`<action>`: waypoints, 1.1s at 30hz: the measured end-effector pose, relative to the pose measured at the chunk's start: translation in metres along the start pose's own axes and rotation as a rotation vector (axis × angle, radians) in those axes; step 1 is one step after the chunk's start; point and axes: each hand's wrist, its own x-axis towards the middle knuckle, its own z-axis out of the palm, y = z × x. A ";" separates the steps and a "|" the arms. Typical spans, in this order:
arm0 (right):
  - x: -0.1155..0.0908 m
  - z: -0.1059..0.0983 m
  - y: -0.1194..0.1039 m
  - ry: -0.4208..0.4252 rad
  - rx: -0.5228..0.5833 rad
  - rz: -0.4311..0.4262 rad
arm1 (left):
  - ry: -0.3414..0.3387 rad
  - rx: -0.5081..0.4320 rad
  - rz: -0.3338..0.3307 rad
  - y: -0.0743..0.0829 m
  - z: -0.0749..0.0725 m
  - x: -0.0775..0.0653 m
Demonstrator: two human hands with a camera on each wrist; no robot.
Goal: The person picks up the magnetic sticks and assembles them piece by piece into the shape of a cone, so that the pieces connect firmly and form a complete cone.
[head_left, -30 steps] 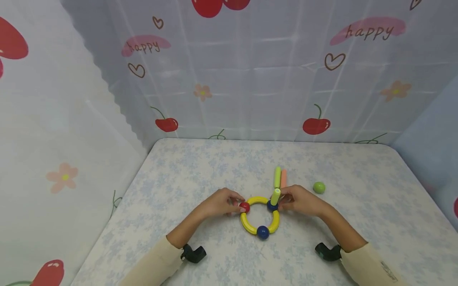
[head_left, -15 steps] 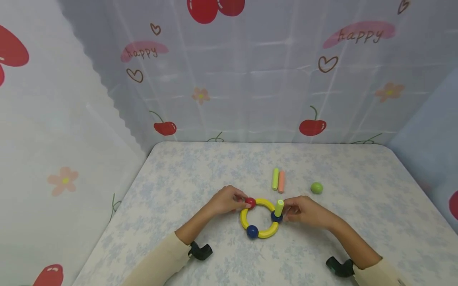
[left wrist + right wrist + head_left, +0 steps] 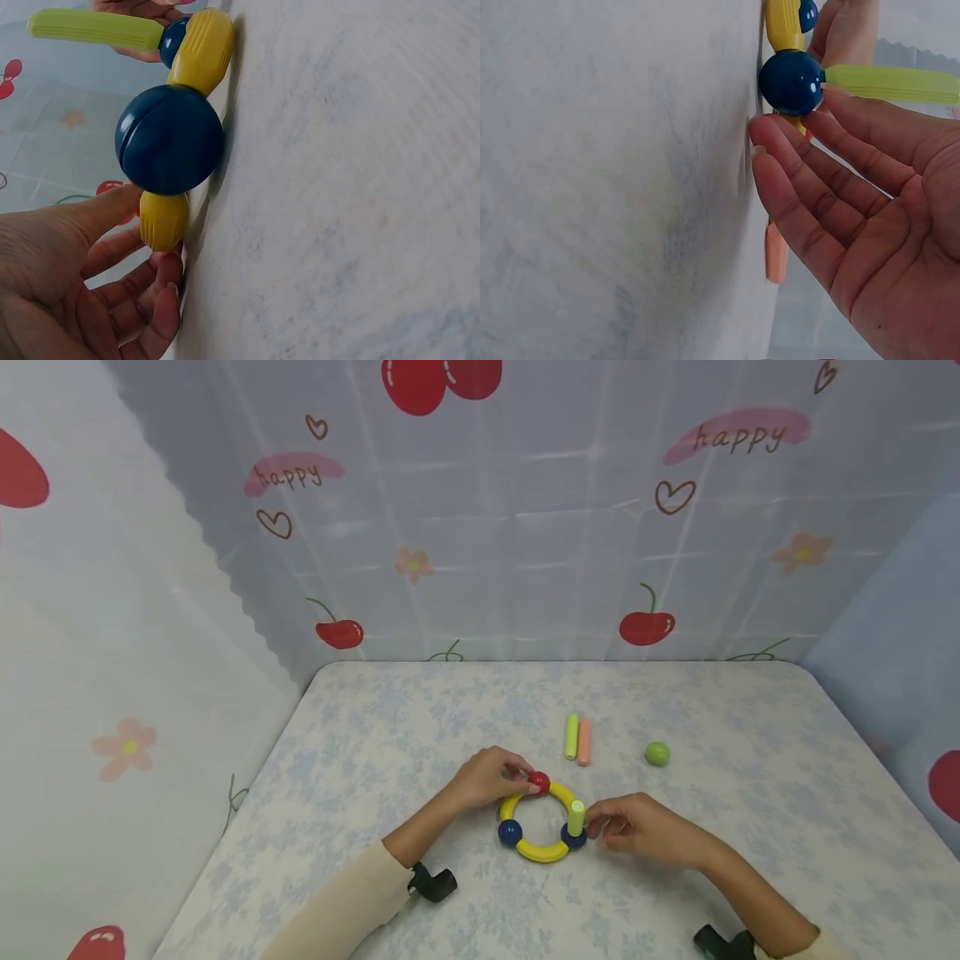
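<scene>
A ring of yellow curved rods (image 3: 542, 852) joined by balls lies flat on the table. A red ball (image 3: 538, 782) sits at its far side, a blue ball (image 3: 510, 833) at its near left and another blue ball (image 3: 791, 82) at its near right. From that last ball a light green straight rod (image 3: 576, 817) stands upright. My left hand (image 3: 491, 777) pinches the red ball, which is hidden in the left wrist view behind the near blue ball and a yellow rod (image 3: 163, 221). With thumb and fingertips, my right hand (image 3: 637, 828) holds the blue ball under the green rod.
Beyond the ring, a second light green rod (image 3: 572, 737) and an orange rod (image 3: 584, 742) lie side by side. A green ball (image 3: 657, 753) rests to their right. The patterned table (image 3: 420, 702) ends at a printed curtain (image 3: 510, 543) behind.
Both hands have turned the ring clockwise on the table: the red ball went from left to far side, the green rod's ball came nearer, and the other blue ball went left.
</scene>
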 end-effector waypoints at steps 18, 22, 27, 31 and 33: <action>0.004 -0.019 -0.007 0.120 -0.113 0.021 | -0.028 -0.093 0.004 -0.007 -0.009 -0.022; 0.015 -0.028 -0.009 0.298 -0.190 0.082 | -0.041 -0.124 -0.008 -0.010 -0.009 -0.032; 0.039 -0.034 -0.006 0.473 -0.253 0.142 | -0.010 -0.112 -0.005 -0.010 -0.007 -0.037; 0.059 -0.037 0.003 0.546 -0.258 0.206 | 0.021 -0.106 -0.004 -0.011 -0.004 -0.038; 0.068 -0.038 0.007 0.571 -0.254 0.232 | 0.031 -0.102 -0.006 -0.012 -0.004 -0.038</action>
